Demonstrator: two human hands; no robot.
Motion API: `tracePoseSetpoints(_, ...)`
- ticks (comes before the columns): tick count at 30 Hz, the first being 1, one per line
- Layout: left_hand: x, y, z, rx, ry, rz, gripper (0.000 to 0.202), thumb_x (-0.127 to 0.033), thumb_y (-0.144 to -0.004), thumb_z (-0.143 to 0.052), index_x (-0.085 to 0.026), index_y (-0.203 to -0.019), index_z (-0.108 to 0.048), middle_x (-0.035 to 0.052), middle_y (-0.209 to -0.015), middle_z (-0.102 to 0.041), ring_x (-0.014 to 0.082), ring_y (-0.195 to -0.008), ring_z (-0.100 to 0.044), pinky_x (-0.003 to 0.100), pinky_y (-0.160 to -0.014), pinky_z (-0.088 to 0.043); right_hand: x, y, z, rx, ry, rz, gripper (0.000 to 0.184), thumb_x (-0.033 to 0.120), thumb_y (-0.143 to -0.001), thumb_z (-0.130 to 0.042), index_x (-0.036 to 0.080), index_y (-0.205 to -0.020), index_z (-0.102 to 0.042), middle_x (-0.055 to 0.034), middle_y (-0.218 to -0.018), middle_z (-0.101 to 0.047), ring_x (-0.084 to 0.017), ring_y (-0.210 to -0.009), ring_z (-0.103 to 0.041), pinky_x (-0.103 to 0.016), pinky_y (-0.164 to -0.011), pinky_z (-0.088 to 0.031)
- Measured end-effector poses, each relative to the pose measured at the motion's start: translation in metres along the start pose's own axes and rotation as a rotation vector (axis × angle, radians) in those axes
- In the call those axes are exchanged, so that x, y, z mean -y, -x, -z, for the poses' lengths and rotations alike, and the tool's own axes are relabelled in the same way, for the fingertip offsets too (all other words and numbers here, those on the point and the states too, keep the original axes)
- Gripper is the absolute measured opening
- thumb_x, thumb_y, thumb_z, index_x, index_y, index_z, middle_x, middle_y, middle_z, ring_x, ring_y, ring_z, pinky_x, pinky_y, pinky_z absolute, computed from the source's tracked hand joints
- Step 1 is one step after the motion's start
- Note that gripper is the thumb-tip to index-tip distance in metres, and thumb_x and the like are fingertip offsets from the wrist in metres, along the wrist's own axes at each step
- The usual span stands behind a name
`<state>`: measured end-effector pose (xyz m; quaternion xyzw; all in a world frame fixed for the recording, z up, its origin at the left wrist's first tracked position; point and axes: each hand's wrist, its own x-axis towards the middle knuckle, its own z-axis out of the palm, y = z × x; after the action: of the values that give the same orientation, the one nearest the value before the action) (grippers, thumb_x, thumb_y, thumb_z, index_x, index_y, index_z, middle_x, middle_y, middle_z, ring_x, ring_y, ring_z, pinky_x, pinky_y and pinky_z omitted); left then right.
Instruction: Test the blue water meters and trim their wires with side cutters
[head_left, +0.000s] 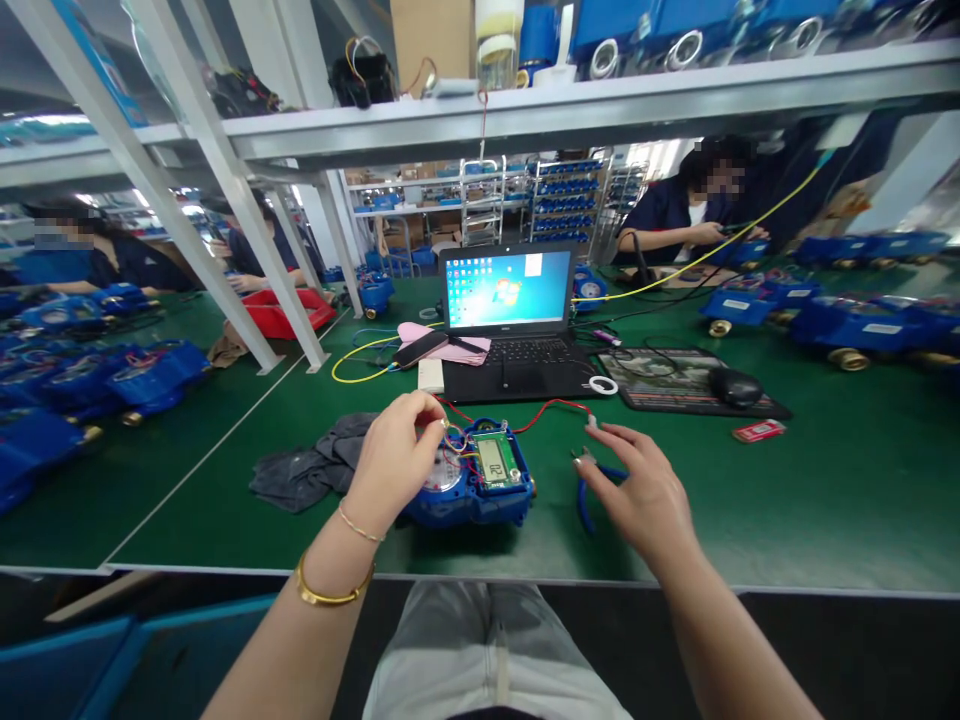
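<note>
Left hand (399, 455) of mine is closed to a pinch, thumb against forefinger, on some thin wires (454, 438) above the blue meter (459, 510). With my right hand (649, 495) I have thumb and forefinger spread apart, the fingertips near a small pale connector (592, 421) on a slack red lead (553, 403); whether they touch it, I cannot tell. Just below lie pliers (583, 507) with curved, smooth blue handles.

The meter sits on the smooth green surface (300, 545) in front of me, between my hands and close to the near edge. Its body is glossy, rounded and blue, with a round dial (444, 478) on the left and a rectangular grey display (492, 462) on a green circuit board to the right. Its long axis runs left to right, roughly along the surface's edge, and the display faces upward. Beside my left hand a soft, dark grey cloth (311, 468) lies crumpled; beyond the meter stands a flat black laptop (506, 290), opened toward me.
</note>
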<state>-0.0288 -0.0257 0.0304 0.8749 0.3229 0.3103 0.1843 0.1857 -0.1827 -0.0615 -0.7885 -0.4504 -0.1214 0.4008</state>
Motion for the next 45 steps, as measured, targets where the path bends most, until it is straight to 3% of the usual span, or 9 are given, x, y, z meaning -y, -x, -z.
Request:
tracePoseSetpoints(4,-0.009,0.006,-0.002,-0.018,0.023,-0.011,0.008,-0.014,-0.077,-0.05,-0.02,-0.081,-0.055,0.0003,-0.081,-0.059,0.0178,-0.079,-0.056,0.031,-0.073,-0.041,0.051,-0.026,0.017,0.086,-0.232,0.144,0.014,0.029,-0.083,-0.057,0.022,-0.086,-0.068,-0.0036,-0.086,-0.062,-0.017,-0.074,-0.058,-0.029,-0.068,-0.046)
tracePoseSetpoints(9,-0.011,0.01,-0.005,-0.065,0.101,0.003,0.01,-0.013,-0.078,-0.045,-0.02,-0.081,-0.053,-0.0011,-0.077,-0.06,0.0157,-0.073,-0.057,0.028,-0.07,-0.043,0.111,-0.054,0.018,0.316,-0.141,0.364,0.007,0.013,-0.078,-0.063,0.019,-0.078,-0.067,-0.0019,-0.08,-0.06,-0.017,-0.08,-0.058,-0.027,-0.072,-0.042)
tracePoseSetpoints(13,-0.01,0.011,-0.007,-0.077,0.159,0.013,0.011,-0.012,-0.077,-0.045,-0.019,-0.077,-0.054,-0.0022,-0.073,-0.06,0.014,-0.069,-0.057,0.026,-0.066,-0.045,0.132,-0.061,0.007,0.423,0.063,0.432,0.006,0.016,-0.08,-0.062,0.017,-0.08,-0.067,-0.0051,-0.082,-0.059,-0.021,-0.083,-0.057,-0.029,-0.072,-0.042)
tracePoseSetpoints(18,-0.01,0.012,-0.006,-0.071,0.164,0.018,0.017,-0.01,-0.076,-0.045,-0.018,-0.078,-0.06,-0.0007,-0.078,-0.064,0.015,-0.076,-0.06,0.027,-0.071,-0.046,0.136,-0.062,-0.001,0.453,0.117,0.482,0.011,0.013,-0.08,-0.056,0.017,-0.079,-0.067,-0.0056,-0.081,-0.06,-0.022,-0.082,-0.057,-0.03,-0.072,-0.041)
tracePoseSetpoints(26,-0.008,0.017,-0.007,-0.079,0.044,-0.012,0.015,-0.01,-0.077,-0.049,-0.018,-0.083,-0.06,0.004,-0.088,-0.058,0.0206,-0.089,-0.056,0.035,-0.082,-0.044,0.136,-0.061,-0.001,0.441,0.101,0.455,0.009,0.014,-0.079,-0.058,0.016,-0.077,-0.066,-0.0048,-0.082,-0.06,-0.02,-0.084,-0.057,-0.029,-0.072,-0.04)
tracePoseSetpoints(45,-0.006,0.024,-0.015,-0.105,-0.109,-0.024,0.011,-0.01,-0.08,-0.058,-0.017,-0.089,-0.055,0.0045,-0.09,-0.056,0.0231,-0.091,-0.054,0.035,-0.078,-0.043,0.136,-0.058,-0.01,0.407,0.125,0.447,0.007,0.013,-0.076,-0.059,0.015,-0.08,-0.064,-0.006,-0.083,-0.059,-0.022,-0.084,-0.055,-0.029,-0.073,-0.04)
